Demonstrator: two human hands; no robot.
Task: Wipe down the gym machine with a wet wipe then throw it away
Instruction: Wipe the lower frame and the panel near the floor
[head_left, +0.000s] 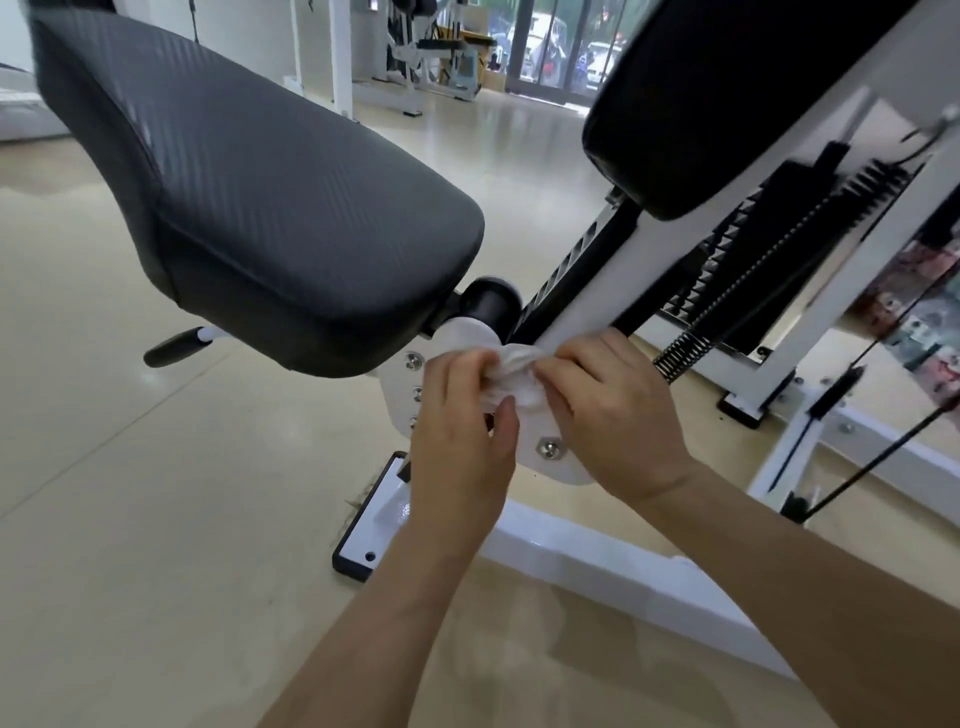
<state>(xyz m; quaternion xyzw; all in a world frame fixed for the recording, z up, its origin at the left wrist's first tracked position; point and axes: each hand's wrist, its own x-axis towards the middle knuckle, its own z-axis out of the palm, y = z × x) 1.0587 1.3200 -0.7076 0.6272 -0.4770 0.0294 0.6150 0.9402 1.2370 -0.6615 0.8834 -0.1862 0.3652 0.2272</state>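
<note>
Floor (156, 467) glossy beige, black seat (291, 208) over white frame (597, 561), left hand (462, 447) and right hand (613, 415) pinching crumpled wet wipe (511, 379)

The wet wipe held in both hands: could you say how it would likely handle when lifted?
The wet wipe sits bunched between left hand and right hand, so probably floppy. Such a small wad seems light, unlikely to roll.

Seat pad (291, 218) black, fine woven texture; wet wipe (511, 376) white; machine frame (597, 566) white; floor (130, 467) beige.
</note>
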